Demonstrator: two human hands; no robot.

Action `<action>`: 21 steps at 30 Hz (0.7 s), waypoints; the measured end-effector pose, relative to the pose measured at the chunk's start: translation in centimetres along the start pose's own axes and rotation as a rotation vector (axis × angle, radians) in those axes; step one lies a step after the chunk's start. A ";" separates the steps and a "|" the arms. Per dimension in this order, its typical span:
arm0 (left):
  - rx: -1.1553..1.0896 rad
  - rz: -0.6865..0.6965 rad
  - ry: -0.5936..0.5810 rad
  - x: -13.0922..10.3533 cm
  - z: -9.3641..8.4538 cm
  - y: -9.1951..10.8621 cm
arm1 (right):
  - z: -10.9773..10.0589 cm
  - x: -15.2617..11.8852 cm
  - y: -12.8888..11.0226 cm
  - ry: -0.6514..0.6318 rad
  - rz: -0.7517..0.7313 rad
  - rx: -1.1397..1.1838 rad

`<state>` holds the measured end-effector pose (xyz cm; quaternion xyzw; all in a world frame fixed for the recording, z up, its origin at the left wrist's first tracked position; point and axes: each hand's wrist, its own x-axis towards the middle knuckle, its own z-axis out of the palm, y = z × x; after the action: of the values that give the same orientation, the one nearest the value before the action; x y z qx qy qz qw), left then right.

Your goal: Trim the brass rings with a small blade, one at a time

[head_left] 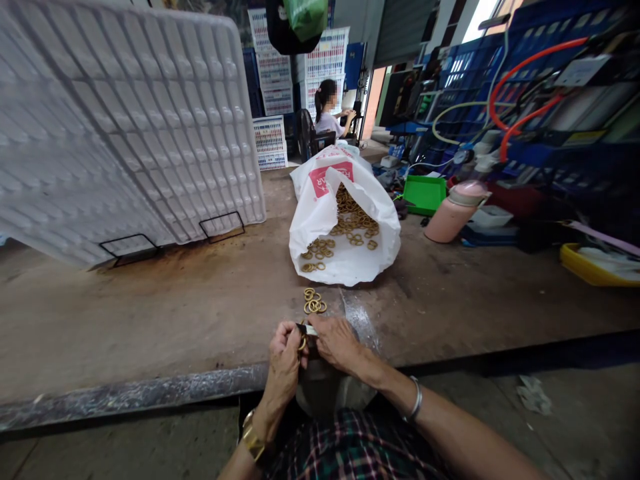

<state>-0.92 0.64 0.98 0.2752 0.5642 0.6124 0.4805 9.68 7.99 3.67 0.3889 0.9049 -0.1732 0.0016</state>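
Observation:
My left hand is closed at the table's front edge, its fingers pinched round a brass-coloured ring. Close against it, my right hand has its fingers curled round a small flat tool, pale with a dark end, whose exact kind I cannot make out. The tool's dark end meets the fingers of my left hand by the ring. Just beyond both hands, several loose rings lie on the wooden table. Behind them a white plastic bag lies on its side, mouth towards me, with many more rings inside.
Ribbed white plastic trays stand upright at left in black wire holders. To the right are a green tray, a pink bottle and a yellow tray. A person sits beyond the table near stacked crates.

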 end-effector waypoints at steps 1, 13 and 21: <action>0.005 0.001 0.005 0.0 0.0 0.0 | 0.0 0.0 -0.1 -0.005 0.010 -0.009; 0.055 -0.002 -0.020 -0.5 -0.2 0.0 | 0.4 0.0 0.3 -0.016 -0.016 0.012; -0.183 -0.051 -0.161 -2.3 0.3 2.7 | 0.6 0.4 2.1 0.001 0.101 -0.003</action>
<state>-0.50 -0.99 4.09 0.2640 0.4725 0.6247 0.5628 10.82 9.42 2.38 0.4343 0.8842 -0.1714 0.0104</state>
